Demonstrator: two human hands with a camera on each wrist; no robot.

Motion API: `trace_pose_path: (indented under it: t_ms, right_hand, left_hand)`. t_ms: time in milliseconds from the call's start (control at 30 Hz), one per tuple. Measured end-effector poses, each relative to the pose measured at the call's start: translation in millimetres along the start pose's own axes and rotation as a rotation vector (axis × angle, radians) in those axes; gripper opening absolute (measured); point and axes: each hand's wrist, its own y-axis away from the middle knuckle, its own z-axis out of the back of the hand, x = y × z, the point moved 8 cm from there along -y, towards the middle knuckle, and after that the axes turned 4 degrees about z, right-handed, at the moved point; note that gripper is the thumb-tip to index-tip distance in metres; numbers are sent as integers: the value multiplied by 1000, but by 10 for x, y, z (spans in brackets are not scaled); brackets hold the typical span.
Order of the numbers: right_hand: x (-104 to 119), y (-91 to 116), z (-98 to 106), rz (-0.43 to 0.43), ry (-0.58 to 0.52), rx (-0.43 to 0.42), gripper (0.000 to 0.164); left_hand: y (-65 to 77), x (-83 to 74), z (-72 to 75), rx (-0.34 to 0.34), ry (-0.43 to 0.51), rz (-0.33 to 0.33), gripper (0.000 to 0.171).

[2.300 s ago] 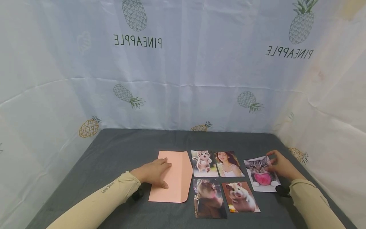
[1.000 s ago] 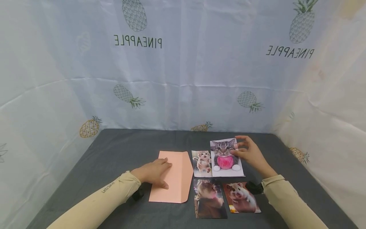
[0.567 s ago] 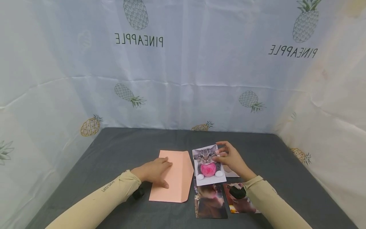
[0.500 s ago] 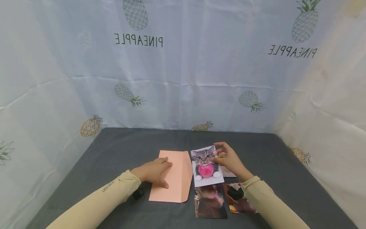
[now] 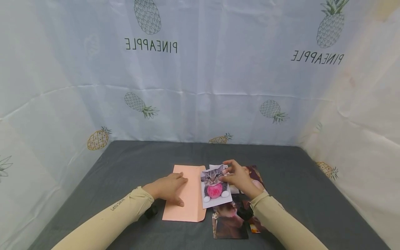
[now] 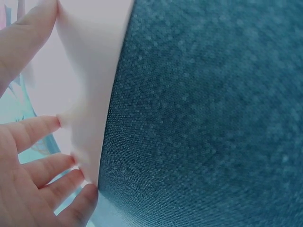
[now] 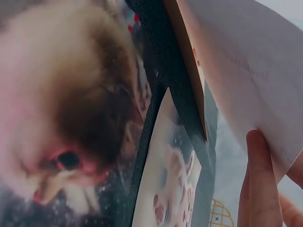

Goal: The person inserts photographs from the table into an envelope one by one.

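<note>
A pink envelope (image 5: 191, 212) lies on the dark cloth with its flap to the right. My left hand (image 5: 168, 189) rests on its left part, fingers spread; the left wrist view shows the fingertips (image 6: 66, 163) touching its pale surface. My right hand (image 5: 240, 177) pinches the upper right edge of a cat photo (image 5: 215, 191) with a pink ball. This photo is raised over the envelope's flap and partly covers a kitten photo (image 7: 173, 184). The right wrist view shows the cat photo's white back (image 7: 251, 80), with faint handwriting and fingers against it.
A photo of a person (image 5: 255, 175) lies behind my right forearm. Nearer are a dark brown animal photo (image 5: 229, 227) and a hamster photo (image 5: 254, 227), mostly hidden by the sleeve. White pineapple-print curtains (image 5: 200, 69) surround the dark-covered table (image 5: 140, 152).
My right hand has picked up the cat photo from the right side and carried it left, across the other photos to the envelope's flap. My left hand stays on the envelope.
</note>
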Motion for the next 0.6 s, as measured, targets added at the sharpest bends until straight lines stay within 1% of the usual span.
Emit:
trace_pose_path:
  t_ms: [100, 200, 433, 600]
  right_hand:
    - [10, -21, -10, -7, 41, -16, 60]
    - [17, -34, -24, -8, 57, -17, 61]
    - [-7, -65, -91, -5, 44, -2, 60]
    - [-23, -84, -133, -25, 24, -1, 60]
  left_hand:
    - [-3, -3, -6, -4, -7, -1, 87]
    - [-6, -6, -6, -6, -9, -2, 87]
    - [-3, -2, -11, -1, -8, 8, 88]
    - [-4, -7, -10, 0, -8, 5, 87]
